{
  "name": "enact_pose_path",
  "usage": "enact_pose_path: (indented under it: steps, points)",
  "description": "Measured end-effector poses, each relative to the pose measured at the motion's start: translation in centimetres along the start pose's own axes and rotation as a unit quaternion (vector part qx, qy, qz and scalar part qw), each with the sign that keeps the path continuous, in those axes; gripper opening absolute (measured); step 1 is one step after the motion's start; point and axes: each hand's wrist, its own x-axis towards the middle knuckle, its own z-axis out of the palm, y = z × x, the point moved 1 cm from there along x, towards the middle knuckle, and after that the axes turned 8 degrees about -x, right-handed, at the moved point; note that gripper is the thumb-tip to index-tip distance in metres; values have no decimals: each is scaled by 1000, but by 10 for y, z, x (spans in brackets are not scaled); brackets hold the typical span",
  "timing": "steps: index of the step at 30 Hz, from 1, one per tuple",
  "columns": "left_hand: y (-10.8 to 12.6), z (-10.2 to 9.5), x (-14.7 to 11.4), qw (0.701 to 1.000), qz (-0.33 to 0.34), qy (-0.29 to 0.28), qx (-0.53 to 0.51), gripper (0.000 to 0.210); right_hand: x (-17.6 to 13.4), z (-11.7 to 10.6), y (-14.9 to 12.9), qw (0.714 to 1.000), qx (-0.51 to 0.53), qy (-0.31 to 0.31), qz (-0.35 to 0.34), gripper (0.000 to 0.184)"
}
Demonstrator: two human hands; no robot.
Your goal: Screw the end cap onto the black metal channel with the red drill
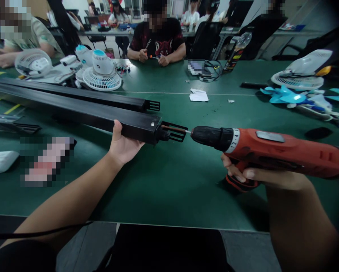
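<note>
One black rectangular tube [81,107] slanting across the left half of the frame, long axis running from the upper part of the left edge gently down to the centre, slotted end bracket [176,132] pointing right. Supported near that end by the left hand [124,145], left of centre: thumb raised against the near side, palm underneath, remaining fingers mostly hidden below, so no telling how tightly curled. Right of centre, a red cordless drill [271,151] held in the right hand [282,180], fingers wrapped closely round the handle, body nearly level, black chuck [211,136] aimed left at the bracket. Between the two, a thin pale bit [188,131], perhaps meeting the brown rod [171,129] along the bracket; too small for certainty. Just behind, a second black tube [101,97], almost parallel, slotted end also rightward. Beneath, a green tabletop [169,181]. At lower left, a phone [49,162]; at upper left, a white fan housing [100,71]. At upper centre, a person [158,41] holding an orange-handled screwdriver [150,57]. At upper right, a bottle [236,53] and turquoise fan blades [284,94].
</note>
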Motion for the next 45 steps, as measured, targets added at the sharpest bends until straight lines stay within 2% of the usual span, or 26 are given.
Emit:
enact_pose_path:
  steps: [7,14,26,31,40,45]
  points:
    - [0,-2,0,1000,-4,0,-4,113,0,0,-3,1000,-23,6,0,23]
    - [0,-8,2,1000,-7,-27,-13,105,1,1,-2,1000,-7,8,-6,24]
    - [0,8,-2,1000,-1,-1,-5,104,-2,-1,1,1000,-6,-2,3,22]
    - [1,5,-1,1000,-5,-5,-2,109,-1,-2,0,1000,-20,5,6,22]
    - [1,-4,1,1000,-9,-22,-15,104,-2,-1,-1,1000,-19,6,6,23]
    - [1,-2,0,999,-14,-27,-17,106,-3,-2,1,1000,-10,0,7,23]
